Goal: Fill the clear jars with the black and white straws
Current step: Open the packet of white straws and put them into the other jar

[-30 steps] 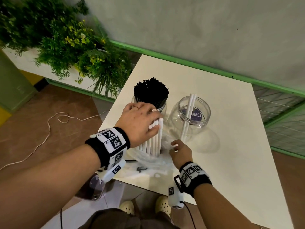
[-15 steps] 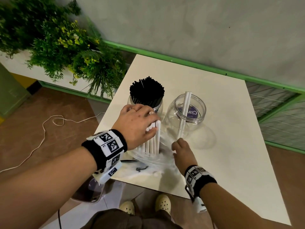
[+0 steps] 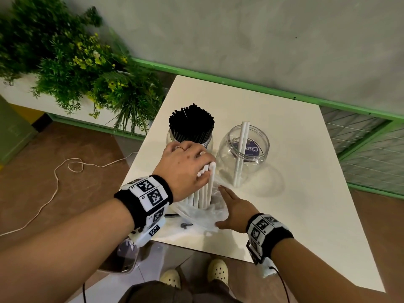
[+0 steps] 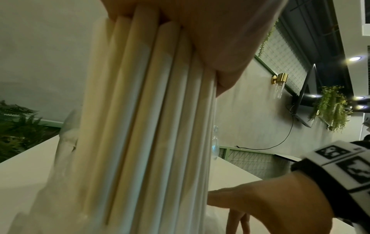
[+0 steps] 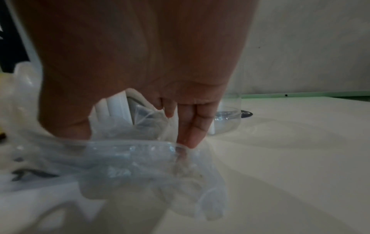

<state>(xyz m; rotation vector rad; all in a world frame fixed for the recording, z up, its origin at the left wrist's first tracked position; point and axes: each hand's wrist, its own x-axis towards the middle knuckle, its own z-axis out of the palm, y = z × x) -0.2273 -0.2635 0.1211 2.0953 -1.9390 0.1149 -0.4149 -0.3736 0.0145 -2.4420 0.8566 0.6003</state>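
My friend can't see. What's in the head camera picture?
A left hand grips a standing bundle of white straws while the right hand presses down their clear plastic bag; behind stand a jar of black straws and a nearly empty jar.

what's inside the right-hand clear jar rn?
Right jar: two white straws leaning upright, tops sticking out above the rim. A purple label shows through the glass. Nothing else visible inside; the jar floor is partly blurred by reflections.

Leafy plants [image 3: 72,68] and white cord [image 3: 54,178] left of white table [image 3: 306,171]
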